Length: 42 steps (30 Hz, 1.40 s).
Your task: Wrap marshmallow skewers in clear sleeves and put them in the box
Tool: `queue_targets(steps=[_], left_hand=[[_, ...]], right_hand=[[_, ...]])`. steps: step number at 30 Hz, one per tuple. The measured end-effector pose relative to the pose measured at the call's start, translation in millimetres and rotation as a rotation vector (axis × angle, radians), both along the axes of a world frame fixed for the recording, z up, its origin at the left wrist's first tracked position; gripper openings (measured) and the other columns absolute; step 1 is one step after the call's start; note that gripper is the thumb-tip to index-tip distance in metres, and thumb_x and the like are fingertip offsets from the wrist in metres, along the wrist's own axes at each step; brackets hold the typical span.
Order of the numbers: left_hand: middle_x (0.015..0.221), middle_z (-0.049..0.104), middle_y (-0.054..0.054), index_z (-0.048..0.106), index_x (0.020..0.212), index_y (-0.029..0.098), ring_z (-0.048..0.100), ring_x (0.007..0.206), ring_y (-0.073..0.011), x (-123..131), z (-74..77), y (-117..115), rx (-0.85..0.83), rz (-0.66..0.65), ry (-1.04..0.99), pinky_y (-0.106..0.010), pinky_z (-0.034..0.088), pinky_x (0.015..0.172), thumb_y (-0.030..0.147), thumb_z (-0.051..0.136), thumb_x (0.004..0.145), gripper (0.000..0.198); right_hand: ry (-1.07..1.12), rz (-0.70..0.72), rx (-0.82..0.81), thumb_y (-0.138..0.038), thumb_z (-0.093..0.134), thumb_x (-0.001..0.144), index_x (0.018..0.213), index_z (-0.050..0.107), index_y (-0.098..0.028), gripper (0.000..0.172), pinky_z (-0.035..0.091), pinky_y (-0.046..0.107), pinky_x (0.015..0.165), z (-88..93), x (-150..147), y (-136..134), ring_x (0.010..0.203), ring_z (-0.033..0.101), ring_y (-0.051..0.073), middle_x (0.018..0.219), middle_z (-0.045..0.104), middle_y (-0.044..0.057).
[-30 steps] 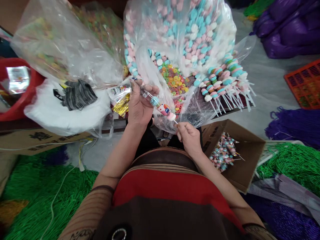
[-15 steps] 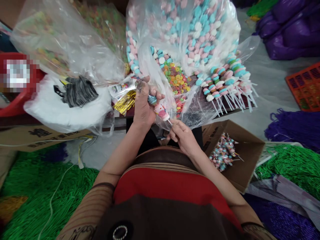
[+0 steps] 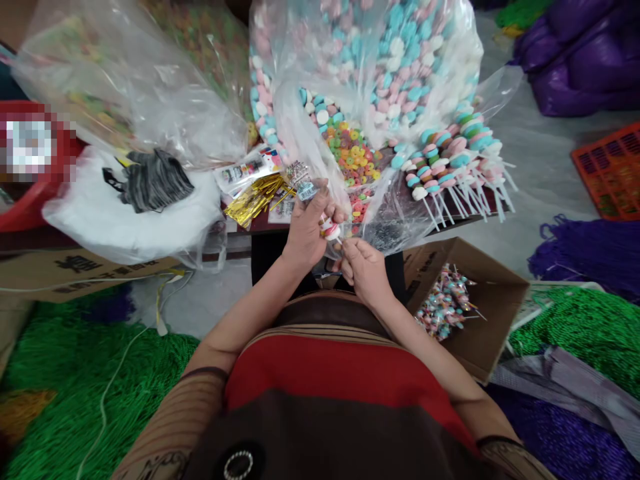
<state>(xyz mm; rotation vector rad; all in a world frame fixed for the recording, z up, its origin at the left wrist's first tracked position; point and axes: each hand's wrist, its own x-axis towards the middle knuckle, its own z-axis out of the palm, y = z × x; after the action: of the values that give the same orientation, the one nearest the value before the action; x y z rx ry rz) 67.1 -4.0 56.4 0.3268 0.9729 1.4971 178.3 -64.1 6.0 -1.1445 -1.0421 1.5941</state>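
Pink, white and blue candy skewer [image 3: 320,212] in clear plastic sleeve: clasped in closed left hand [image 3: 306,233], above lap. Lower white stick end pinched tight by right hand [image 3: 365,272]. Just left: gold foil twist ties [image 3: 253,199]. Right: brown cardboard box [image 3: 495,313] of wrapped skewers.

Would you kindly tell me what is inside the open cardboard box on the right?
Wrapped candy skewers lie heaped in the cardboard box; the heap covers the bottom beneath it.
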Motion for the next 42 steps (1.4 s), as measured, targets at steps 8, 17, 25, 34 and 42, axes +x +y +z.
queue_targets(steps=[8,17,25,34,42], left_hand=[[0.064,0.061,0.005,0.070,0.108,0.028,0.068,0.064,-0.0121,-14.7,3.6,4.5,0.078,-0.048,-0.045,-0.028,0.059,0.076,0.050,0.070,0.092,0.027],[0.063,0.059,0.003,0.066,0.096,0.026,0.065,0.063,-0.0127,-42.9,12.3,20.4,0.162,0.042,-0.005,-0.030,0.058,0.081,0.044,0.045,0.105,0.030],[0.050,0.032,0.006,0.066,0.081,0.027,0.038,0.041,-0.0111,-29.3,20.6,7.3,0.203,-0.117,-0.040,-0.030,0.055,0.066,0.057,0.038,0.104,0.047],[0.050,0.038,0.007,0.068,0.088,0.027,0.040,0.040,-0.0089,-21.4,8.6,10.5,0.113,-0.063,0.026,-0.028,0.056,0.063,0.057,0.054,0.099,0.035],[0.050,0.038,0.009,0.066,0.087,0.025,0.043,0.040,-0.0078,-18.2,5.6,5.7,0.188,-0.114,0.010,-0.028,0.057,0.063,0.045,0.061,0.097,0.023]], right_hand=[[-0.231,-0.070,0.116,-0.045,0.071,0.085,0.095,0.074,-0.020,0.027,0.040,0.025,0.053,-4.7,12.4,5.2,0.051,0.047,0.009,0.058,0.057,-0.006],[-0.059,0.058,0.022,-0.060,0.068,0.089,0.088,0.072,-0.022,0.039,0.042,0.025,0.052,-1.8,20.0,-0.4,0.043,0.032,0.007,0.048,0.042,-0.010],[0.399,0.407,-0.363,-0.061,0.075,0.083,0.078,0.061,-0.022,0.041,0.052,0.026,0.054,12.0,11.3,0.6,0.033,0.018,0.005,0.038,0.028,-0.017],[-0.017,-0.048,0.019,-0.054,0.078,0.083,0.088,0.064,-0.022,0.036,0.040,0.020,0.045,9.2,2.4,-9.0,0.041,0.047,0.006,0.051,0.058,-0.010],[0.160,0.160,-0.111,-0.064,0.071,0.085,0.099,0.065,-0.022,0.044,0.047,0.022,0.047,11.9,-0.4,-2.4,0.038,0.050,0.006,0.056,0.063,-0.009]])
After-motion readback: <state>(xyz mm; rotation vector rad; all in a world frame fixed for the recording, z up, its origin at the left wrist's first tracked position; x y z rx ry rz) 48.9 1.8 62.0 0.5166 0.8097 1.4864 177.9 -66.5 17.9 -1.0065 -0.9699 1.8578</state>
